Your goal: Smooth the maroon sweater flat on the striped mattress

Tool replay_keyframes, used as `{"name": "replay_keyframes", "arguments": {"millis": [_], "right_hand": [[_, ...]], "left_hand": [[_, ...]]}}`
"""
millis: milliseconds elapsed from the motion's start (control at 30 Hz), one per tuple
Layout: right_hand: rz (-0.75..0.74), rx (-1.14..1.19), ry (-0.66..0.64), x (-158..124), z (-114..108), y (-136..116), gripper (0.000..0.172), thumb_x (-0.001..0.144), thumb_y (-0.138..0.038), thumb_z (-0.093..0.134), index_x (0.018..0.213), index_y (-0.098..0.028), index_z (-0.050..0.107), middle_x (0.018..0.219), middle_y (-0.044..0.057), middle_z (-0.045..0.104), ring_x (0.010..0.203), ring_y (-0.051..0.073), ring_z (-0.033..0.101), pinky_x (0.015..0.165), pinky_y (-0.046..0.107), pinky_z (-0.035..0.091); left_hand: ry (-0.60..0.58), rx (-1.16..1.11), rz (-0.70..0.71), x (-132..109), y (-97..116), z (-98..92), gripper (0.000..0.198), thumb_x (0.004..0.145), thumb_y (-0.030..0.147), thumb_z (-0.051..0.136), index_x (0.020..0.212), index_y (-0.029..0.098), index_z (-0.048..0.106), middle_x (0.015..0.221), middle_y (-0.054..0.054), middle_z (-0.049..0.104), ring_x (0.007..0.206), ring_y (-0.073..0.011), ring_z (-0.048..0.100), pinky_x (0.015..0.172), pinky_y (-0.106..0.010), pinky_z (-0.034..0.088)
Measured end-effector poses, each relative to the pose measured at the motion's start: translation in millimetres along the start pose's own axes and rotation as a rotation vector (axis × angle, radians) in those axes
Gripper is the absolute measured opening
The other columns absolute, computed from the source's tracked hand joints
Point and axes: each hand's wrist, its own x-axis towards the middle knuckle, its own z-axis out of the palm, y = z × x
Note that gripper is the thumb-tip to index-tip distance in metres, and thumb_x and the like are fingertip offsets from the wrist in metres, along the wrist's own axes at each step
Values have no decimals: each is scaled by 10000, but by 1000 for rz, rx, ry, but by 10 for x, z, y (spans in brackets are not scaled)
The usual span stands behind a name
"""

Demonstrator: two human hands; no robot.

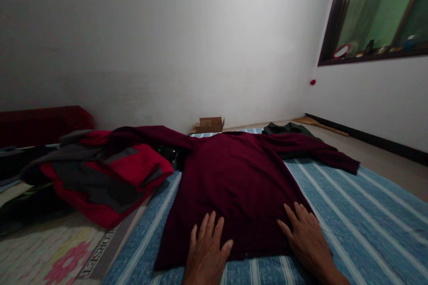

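A dark maroon long-sleeved top (pixel 234 178) lies spread on the blue and white striped sheet (pixel 364 222), its hem nearest me. Its sleeves stretch out to both sides, the left one running over a heap of clothes. My left hand (pixel 207 247) rests on the lower left part of the top, near the hem, fingers spread. On the lower right edge lies my right hand (pixel 306 238), palm down and fingers apart. Neither hand grips the cloth.
At the left, a red and grey jacket (pixel 110 178) lies on a flowered mat (pixel 67 249). Against the wall stands a small open cardboard box (pixel 211 125). A dark folded garment (pixel 289 129) sits beyond the right sleeve. A window (pixel 381 13) is at the upper right.
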Motion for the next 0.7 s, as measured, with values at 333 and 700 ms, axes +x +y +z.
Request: {"name": "replay_keyframes", "arguments": {"millis": [333, 700], "right_hand": [[12, -1, -2, 24, -44, -15, 591, 847, -556, 412, 1262, -155, 536, 1315, 183, 482, 1255, 344, 387, 988, 505, 318], [36, 8, -43, 40, -158, -56, 587, 858, -544, 408, 1282, -152, 517, 1332, 187, 465, 1273, 331, 363, 1002, 491, 298]], "left_hand": [[55, 10, 25, -5, -27, 61, 532, 881, 435, 348, 1365, 221, 400, 1460, -84, 300, 1354, -283, 232, 1069, -527, 212], [-28, 16, 6, 26, 32, -90, 547, 861, 422, 359, 1361, 204, 409, 1453, -90, 312, 1352, -283, 236, 1069, -525, 208]]}}
